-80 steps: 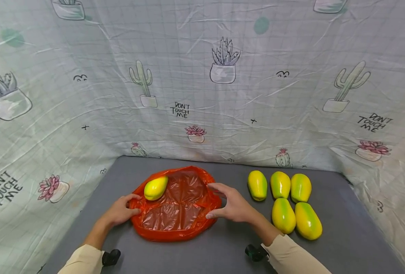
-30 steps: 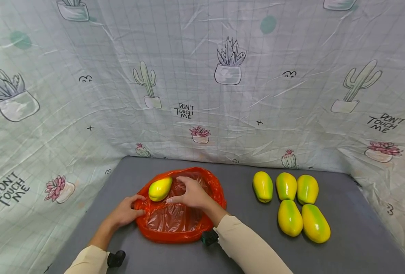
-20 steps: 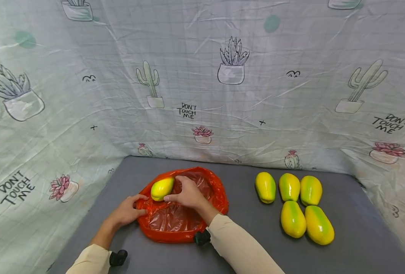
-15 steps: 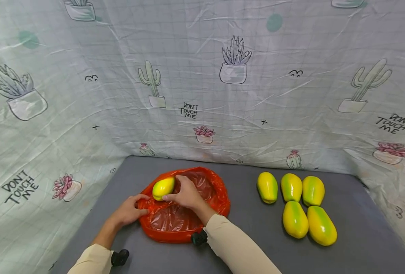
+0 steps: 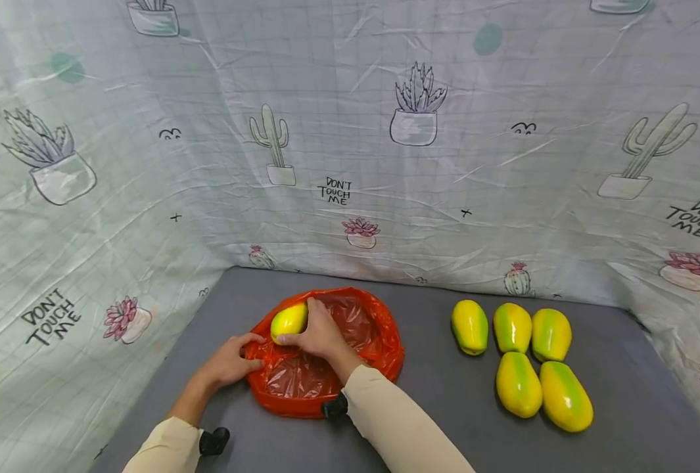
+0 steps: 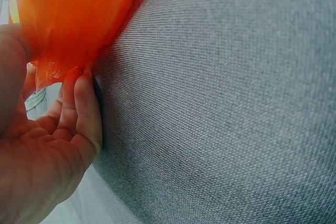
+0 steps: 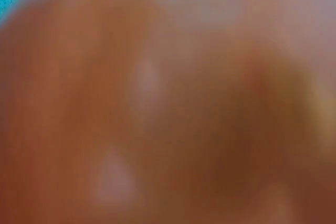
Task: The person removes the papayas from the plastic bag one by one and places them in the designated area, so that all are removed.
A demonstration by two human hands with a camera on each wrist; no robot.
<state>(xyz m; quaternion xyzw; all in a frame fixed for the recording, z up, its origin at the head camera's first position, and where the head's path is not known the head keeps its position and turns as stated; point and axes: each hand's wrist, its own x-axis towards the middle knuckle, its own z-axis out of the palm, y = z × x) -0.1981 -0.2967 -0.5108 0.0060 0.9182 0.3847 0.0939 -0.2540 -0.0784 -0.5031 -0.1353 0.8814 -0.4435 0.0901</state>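
Observation:
A red plastic bag (image 5: 293, 408) lies spread with its mouth open and rim rolled outward on the grey table. One yellow-green papaya (image 5: 287, 322) rests inside it at the back left. My right hand (image 5: 321, 332) reaches over the bag and grips this papaya, thumb at the near side and fingers at the far side. With my left hand (image 5: 228, 361) I hold the bag's left rim; the left wrist view shows the orange-red plastic (image 6: 73, 19) between thumb and fingers (image 6: 86, 103). The right wrist view is a blur of reddish brown.
Several more papayas (image 5: 518, 384) lie grouped on the table to the right of the bag. A grey table top (image 5: 432, 394) runs up to a hanging cloth (image 5: 420, 197) printed with cacti, which encloses the back and sides.
My right hand has moved left from the bag's right rim to the papaya inside and closed around it. The left hand stays at the left rim. The head view has turned slightly left.

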